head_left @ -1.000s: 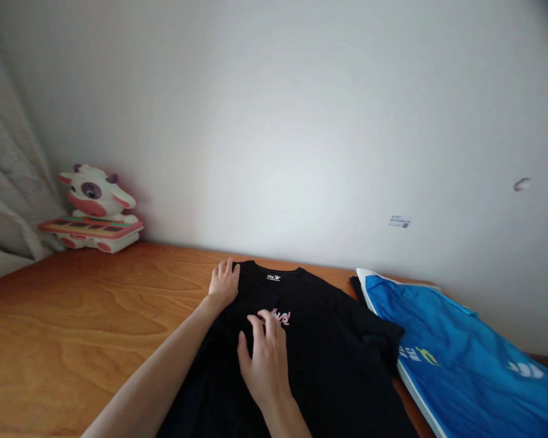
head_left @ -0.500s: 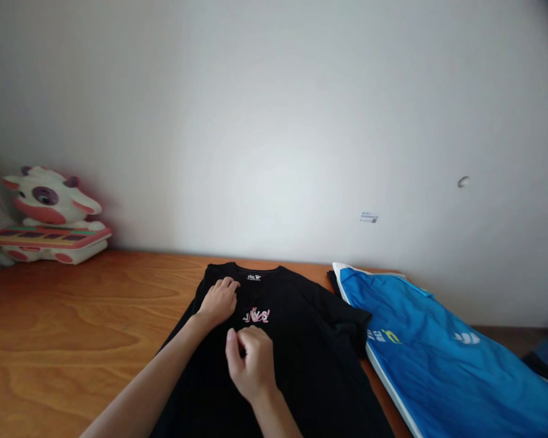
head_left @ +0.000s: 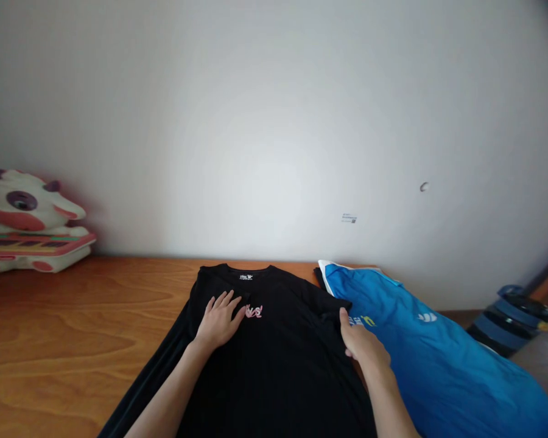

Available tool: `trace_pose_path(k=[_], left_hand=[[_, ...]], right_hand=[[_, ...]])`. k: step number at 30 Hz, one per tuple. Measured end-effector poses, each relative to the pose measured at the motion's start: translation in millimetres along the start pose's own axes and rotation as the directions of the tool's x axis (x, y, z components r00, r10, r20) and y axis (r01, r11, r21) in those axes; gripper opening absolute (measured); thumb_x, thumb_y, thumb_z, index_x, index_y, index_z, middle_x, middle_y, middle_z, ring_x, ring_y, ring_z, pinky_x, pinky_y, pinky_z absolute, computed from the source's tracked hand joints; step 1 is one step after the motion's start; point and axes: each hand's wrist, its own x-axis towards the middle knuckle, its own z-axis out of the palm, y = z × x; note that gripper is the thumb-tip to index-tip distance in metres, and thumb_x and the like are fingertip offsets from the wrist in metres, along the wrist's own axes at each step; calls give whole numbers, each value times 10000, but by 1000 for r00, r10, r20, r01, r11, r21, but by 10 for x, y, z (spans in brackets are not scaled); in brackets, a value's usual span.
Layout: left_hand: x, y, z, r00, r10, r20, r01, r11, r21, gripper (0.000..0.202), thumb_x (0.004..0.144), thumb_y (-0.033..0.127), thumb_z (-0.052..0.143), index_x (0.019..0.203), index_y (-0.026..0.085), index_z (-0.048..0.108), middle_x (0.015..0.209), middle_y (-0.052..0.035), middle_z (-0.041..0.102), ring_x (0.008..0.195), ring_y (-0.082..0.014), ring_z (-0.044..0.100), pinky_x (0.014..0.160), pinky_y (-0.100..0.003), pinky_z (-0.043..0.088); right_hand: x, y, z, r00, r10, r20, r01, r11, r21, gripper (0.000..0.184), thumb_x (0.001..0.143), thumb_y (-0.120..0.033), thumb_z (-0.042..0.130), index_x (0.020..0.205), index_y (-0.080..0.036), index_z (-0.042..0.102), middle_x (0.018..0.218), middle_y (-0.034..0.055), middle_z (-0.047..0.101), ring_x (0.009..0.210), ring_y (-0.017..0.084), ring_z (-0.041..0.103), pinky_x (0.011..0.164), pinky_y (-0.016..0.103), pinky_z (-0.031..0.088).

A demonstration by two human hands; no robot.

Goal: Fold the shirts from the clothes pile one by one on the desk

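A black T-shirt [head_left: 278, 365] lies spread on the wooden surface, its collar toward the wall and a small pink and white print on the chest. My left hand [head_left: 219, 322] rests flat on the chest, fingers spread, beside the print. At the shirt's right edge, my right hand [head_left: 363, 340] has its thumb on the short sleeve [head_left: 331, 310]. Its other fingers are curled at the sleeve and mostly hidden, and it appears to grip the cloth.
A blue garment [head_left: 420, 353] with white edging lies to the right of the T-shirt. On the far left stands a cow-shaped toy keyboard [head_left: 36, 225]. A white wall [head_left: 256, 134] rises behind the wooden surface [head_left: 50, 340]. A dark blue bottle-like container [head_left: 509, 319] stands at the far right.
My right hand has moved from the shirt's middle to its right sleeve. My left hand has flattened out on the chest, its fingers now spread. The view has turned slightly right.
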Motion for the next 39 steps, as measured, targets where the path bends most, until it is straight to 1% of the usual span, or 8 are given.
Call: trace_pose_path(k=[6,11,14,17,24,29,33,39], left_hand=[[-41,-17,-40,1000,5,-19,-6,997,-73,450,972,452,507,1354,253,638,1516,-95,535,1459,-290,416,1217,-526,281],[-27,-37,-49,999,-23,-23,19,984,-179,405,937,418,574,1291,245,666,1480,-97,575,1438,-291,445,1219,-537,270],[-8,-23,-92,997,-39,-74,13,947,-321,355,937,402,574,1223,221,681,1392,-96,647,1357,-268,536,1196,-482,330],[-13,-2,-142,994,-74,-79,19,838,-545,354,978,431,490,1205,220,661,1249,-67,729,1203,-206,655,1071,-324,472],[128,127,-112,966,-240,96,251,786,-565,455,938,435,564,1329,204,530,1213,-65,744,1026,-186,729,913,-260,527],[484,280,-105,908,-379,180,419,797,-434,588,849,441,664,1339,143,531,1144,-113,756,1048,-249,723,866,-283,519],[511,282,-216,924,-324,203,380,838,-391,286,822,311,627,1084,210,684,1006,-59,784,973,-227,733,800,-256,514],[427,261,-313,935,-298,192,336,916,-218,294,750,356,651,1001,205,683,1018,-124,762,1013,-345,705,872,-401,506]], right_hand=[[159,-198,230,999,-31,-44,34,997,67,512,897,-527,519,964,-75,749,1008,253,752,1014,359,714,850,422,525],[-30,-510,518,943,-184,-278,215,973,87,451,995,-330,349,1200,-46,632,1216,266,685,1181,324,641,980,400,473],[-304,-634,799,690,-610,-390,657,754,-16,302,961,-248,446,1199,-139,596,1337,195,637,1222,283,612,1012,401,465],[-536,-662,1030,422,-867,-263,884,458,-90,326,829,-40,516,1081,-223,612,1244,95,695,1105,248,668,926,394,516],[-621,-540,1011,539,-809,-232,820,568,-73,440,820,-128,654,1247,-214,589,1062,81,698,965,273,702,807,395,578],[-622,-500,923,471,-862,-185,873,486,-41,393,788,7,549,1037,-267,682,1016,22,664,926,209,694,780,321,581],[-577,-458,811,463,-864,-195,876,480,-47,444,721,73,484,912,-268,694,965,30,635,918,218,678,799,334,575],[-529,-392,733,488,-853,-185,872,487,51,608,670,57,482,1134,-287,674,996,35,651,922,226,676,792,326,578]])
